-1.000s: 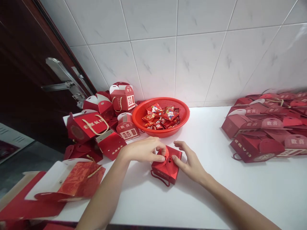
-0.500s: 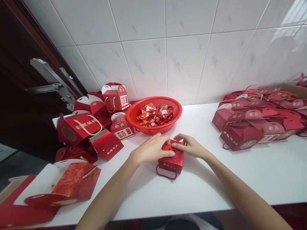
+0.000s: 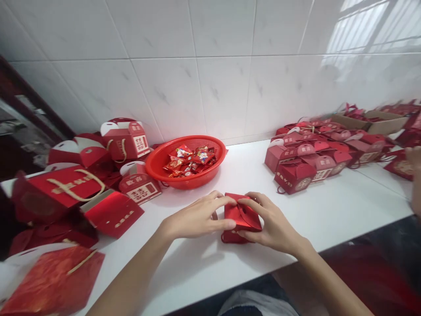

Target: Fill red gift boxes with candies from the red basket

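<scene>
A small red gift box (image 3: 242, 218) stands on the white table in front of me, its top flaps folded in toward the middle. My left hand (image 3: 210, 215) holds it from the left, fingers on the top flap and thumb at the near side. From the right, my right hand (image 3: 271, 221) grips the same box, fingertips on the top and thumb on the front. Part of a red cord handle shows low at its left side. Beyond the hands sits a red plastic basket (image 3: 153, 166) with wrapped candies (image 3: 189, 159) in it.
At left, several red boxes (image 3: 112, 213) with cord handles lie piled, some with flaps up. Rows of closed red boxes (image 3: 296, 175) stand at right, with a cardboard carton (image 3: 384, 125) behind. Another person's hand (image 3: 415, 158) is at the right edge. A tiled wall (image 3: 223, 87) backs the table.
My view has swung to the right, bringing the carton and another person's hand into sight. The box is turned, and my right hand has moved from its top down around its right side.
</scene>
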Demonstrator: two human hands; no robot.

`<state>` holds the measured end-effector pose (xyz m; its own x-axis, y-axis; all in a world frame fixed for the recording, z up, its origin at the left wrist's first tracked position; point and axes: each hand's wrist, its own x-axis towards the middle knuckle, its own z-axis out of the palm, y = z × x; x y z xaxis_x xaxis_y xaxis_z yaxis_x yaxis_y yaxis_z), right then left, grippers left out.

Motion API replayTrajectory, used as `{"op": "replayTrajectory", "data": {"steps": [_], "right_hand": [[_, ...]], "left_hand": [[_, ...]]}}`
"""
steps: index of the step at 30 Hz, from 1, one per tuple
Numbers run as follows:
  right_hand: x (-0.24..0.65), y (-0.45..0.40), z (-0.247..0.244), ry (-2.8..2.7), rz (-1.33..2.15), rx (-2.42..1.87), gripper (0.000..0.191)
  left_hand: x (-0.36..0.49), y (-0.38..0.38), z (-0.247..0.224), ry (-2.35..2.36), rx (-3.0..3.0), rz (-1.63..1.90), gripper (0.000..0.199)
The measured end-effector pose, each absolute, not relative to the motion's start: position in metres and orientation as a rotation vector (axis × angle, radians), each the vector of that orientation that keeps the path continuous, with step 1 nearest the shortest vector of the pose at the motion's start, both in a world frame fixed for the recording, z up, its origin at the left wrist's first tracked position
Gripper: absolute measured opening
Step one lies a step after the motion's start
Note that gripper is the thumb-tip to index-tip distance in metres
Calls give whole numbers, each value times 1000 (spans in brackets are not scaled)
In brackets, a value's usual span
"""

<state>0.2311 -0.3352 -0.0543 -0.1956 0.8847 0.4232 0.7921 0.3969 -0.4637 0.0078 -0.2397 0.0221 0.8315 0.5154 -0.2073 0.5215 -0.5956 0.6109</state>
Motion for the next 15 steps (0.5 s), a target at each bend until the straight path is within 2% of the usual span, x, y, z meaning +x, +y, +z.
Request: {"op": "replayTrajectory", "data": {"steps": [4,7,11,15], "right_hand": [[295,-380,-45,-1896,194,-1543,53],[351,-414,-43,-1628,41,-1774,56],[413,-432,-41,-1192,-160,-2063,79],[464,-420,-41,-1075,-398,-2169,106]], "left_hand": [[-4,-239,35,666,2369,-180,54],[-10,-234,39,740,2426,-220,55],[-13,-228,40,778,2471,-243,55],[-16,-228,42,781,2496,-227,55]]}}
